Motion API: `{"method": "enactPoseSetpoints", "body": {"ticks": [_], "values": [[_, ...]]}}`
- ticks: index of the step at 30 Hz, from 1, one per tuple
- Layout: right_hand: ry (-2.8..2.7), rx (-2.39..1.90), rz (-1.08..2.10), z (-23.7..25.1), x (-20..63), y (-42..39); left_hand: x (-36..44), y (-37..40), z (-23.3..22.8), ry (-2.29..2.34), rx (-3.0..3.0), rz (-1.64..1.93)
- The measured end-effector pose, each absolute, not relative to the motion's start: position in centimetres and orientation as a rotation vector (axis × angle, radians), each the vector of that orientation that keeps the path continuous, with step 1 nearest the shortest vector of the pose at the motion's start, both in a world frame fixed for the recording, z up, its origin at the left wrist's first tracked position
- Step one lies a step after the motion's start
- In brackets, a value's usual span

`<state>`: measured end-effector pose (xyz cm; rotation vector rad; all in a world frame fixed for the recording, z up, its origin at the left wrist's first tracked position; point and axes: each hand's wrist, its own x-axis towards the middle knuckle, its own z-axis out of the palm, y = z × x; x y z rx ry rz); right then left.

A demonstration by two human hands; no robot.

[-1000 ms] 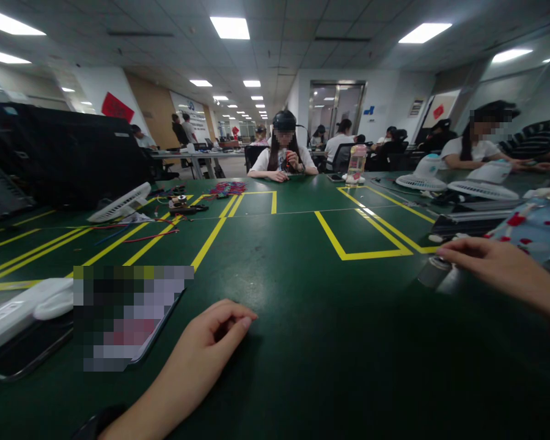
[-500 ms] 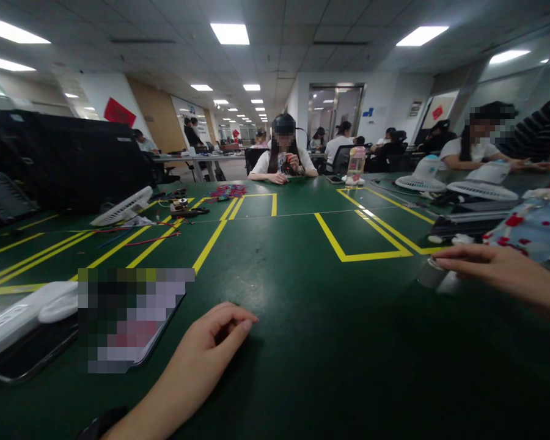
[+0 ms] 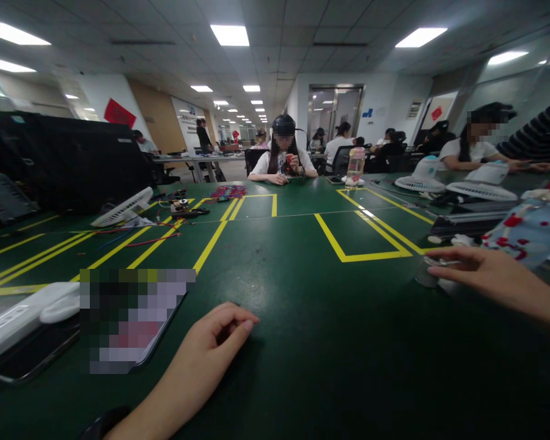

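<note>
My left hand [image 3: 215,342] rests on the green table [image 3: 302,348], its fingers curled and the thumb close to the index fingertip. Nothing shows in the gap between them. At the right, my right hand [image 3: 481,269] pinches with thumb and index finger at the top of a small grey, see-through cylinder [image 3: 424,275] standing on the table. A thin silvery piece [image 3: 443,263] shows between those fingers; whether it belongs to the cylinder I cannot tell. The thumb covers part of the cylinder's right side.
Left of my left hand lie a blurred-out flat device [image 3: 165,330], a black phone [image 3: 32,351] and a white power strip [image 3: 9,324]. A light blue patterned bag [image 3: 527,229] stands beyond my right hand. Across the table sits a person [image 3: 284,153] near a bottle [image 3: 355,166].
My right hand has shifted slightly left and its thumb now sits lower against the cylinder, with a silvery piece showing between the fingers. My left hand stays put.
</note>
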<state>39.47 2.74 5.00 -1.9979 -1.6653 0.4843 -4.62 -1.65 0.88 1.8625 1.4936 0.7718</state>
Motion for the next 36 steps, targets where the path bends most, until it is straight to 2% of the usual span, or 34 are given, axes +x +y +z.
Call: {"method": "enactPoseSetpoints", "body": {"ticks": [3,8,13,24,29,36], "values": [[-1.705,-1.882,0.409,4.3,36.1,2.4,-4.5,-1.6,0.9,1.499,1.857,0.781],[-1.966,-1.378,0.716,2.9,27.0,1.1,-4.5,-1.6,0.7,1.503,1.860,0.782],[-2.136,-1.054,0.809,2.0,20.3,0.4,-4.7,-1.6,0.7,1.506,1.878,0.766],[-1.966,-1.010,1.087,-0.2,20.2,0.7,1.4,-0.3,3.8,1.265,2.117,0.907],[-2.045,-1.047,0.872,0.5,20.5,0.5,1.1,0.3,3.5,1.374,2.028,0.985],[-2.070,-1.097,0.691,-0.6,20.7,0.7,0.7,0.5,0.3,1.444,2.238,0.654]]}}
